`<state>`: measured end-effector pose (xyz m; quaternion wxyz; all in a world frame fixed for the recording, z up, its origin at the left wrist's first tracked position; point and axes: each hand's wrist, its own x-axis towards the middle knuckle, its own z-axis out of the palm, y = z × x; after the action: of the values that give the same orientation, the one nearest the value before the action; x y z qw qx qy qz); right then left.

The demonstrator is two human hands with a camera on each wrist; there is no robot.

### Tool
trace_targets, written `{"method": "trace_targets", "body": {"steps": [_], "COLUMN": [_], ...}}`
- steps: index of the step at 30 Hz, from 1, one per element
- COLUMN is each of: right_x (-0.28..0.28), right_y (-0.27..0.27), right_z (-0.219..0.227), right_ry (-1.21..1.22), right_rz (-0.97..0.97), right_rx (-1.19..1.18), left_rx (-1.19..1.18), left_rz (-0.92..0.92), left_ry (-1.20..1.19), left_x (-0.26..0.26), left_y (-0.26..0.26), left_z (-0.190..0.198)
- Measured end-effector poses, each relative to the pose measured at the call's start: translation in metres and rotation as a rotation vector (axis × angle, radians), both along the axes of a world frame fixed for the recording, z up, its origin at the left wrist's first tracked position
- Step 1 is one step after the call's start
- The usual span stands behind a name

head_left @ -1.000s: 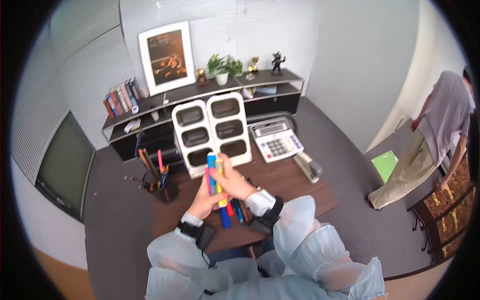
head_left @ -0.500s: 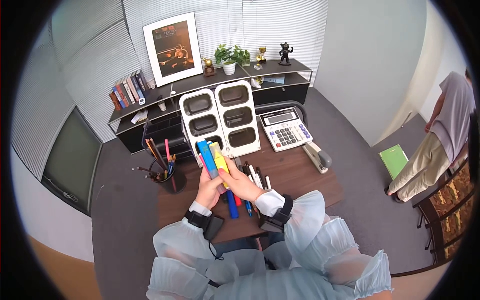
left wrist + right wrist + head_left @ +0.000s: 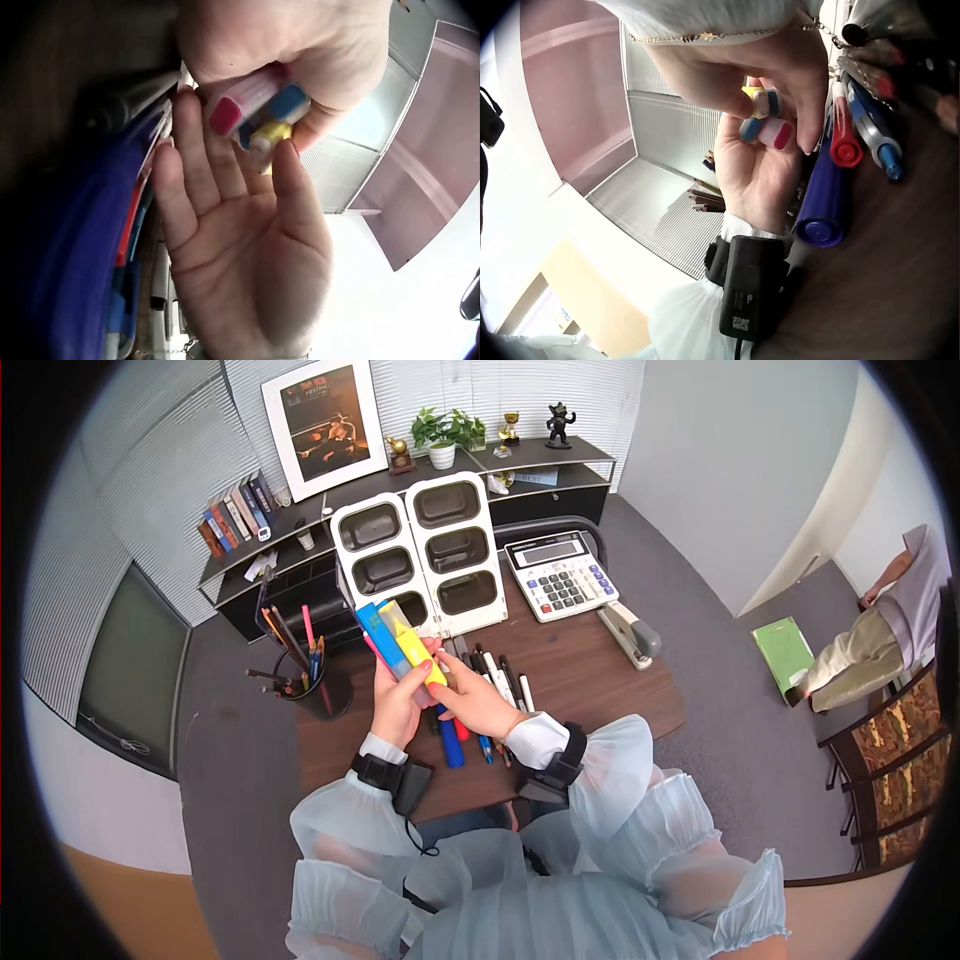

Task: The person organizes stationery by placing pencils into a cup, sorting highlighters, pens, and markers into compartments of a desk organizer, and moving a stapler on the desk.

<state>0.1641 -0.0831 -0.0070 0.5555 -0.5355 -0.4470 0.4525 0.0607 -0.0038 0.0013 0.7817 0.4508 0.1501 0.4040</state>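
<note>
My left hand [image 3: 393,705] grips a bundle of highlighters tilted up over the desk. A blue highlighter [image 3: 383,635] and a yellow highlighter [image 3: 415,648] lie side by side in it; a pink highlighter [image 3: 244,101] shows beneath them in the left wrist view. My right hand [image 3: 480,700] pinches the lower end of the yellow highlighter, its thumb on top and its other fingers stretched out under the bundle. Below both hands, a thick blue marker [image 3: 451,740], a red marker [image 3: 845,142] and a blue pen [image 3: 870,120] lie on the desk.
Behind the hands leans a white organizer [image 3: 470,624] with dark compartments. To the left stands a pen cup [image 3: 330,692] of pencils. A calculator [image 3: 563,580] and a stapler [image 3: 630,635] are at the right; several black and white pens [image 3: 500,672] lie nearer. A person [image 3: 895,620] is at far right.
Both hands and the highlighters have shifted left, and the bundle leans further left with the yellow highlighter more exposed. The view has tilted down. The person at right has moved lower in view.
</note>
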Motion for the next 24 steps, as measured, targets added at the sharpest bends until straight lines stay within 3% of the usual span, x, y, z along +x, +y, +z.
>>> {"method": "trace_targets", "body": {"steps": [12,17,24], "right_x": [0.011,0.017,0.054], "right_y": [-0.004,-0.011,-0.006], "right_z": [0.0,0.02,0.064], "right_ry": [0.044,0.309,0.458], "right_rz": [-0.052,-0.027,-0.186], "right_rx": [0.052,0.024,0.169], "left_rx": [0.085,-0.013,-0.013], "left_rz": [-0.081,-0.088,-0.022], "left_ry": [-0.032,-0.103,-0.025], "left_x": [0.0,0.0,-0.002], "left_y": [-0.003,-0.003,0.004], "left_z": [0.001,0.002,-0.001]}}
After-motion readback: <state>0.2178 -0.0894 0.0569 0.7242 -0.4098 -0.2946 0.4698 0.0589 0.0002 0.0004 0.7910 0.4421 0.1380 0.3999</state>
